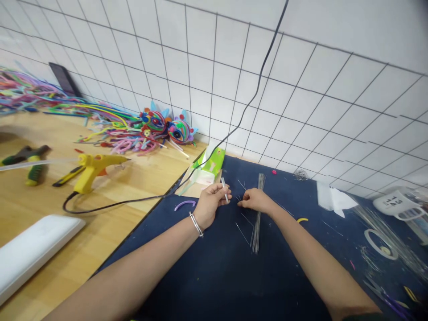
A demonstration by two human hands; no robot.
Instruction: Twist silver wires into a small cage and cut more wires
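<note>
As the left hand (210, 203) is pinching its middle, the mid-frame stick (224, 184) is looking light, stiff; the right hand (256, 200) is hiding any hold

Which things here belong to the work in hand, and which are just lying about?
Likely in use:
pale stick, in the left hand
loose wires, near the right hand
wire bundle, beneath its wrist

Seemingly lying about:
yellow glue gun
purple curved piece
white mug
colorful figures
</note>
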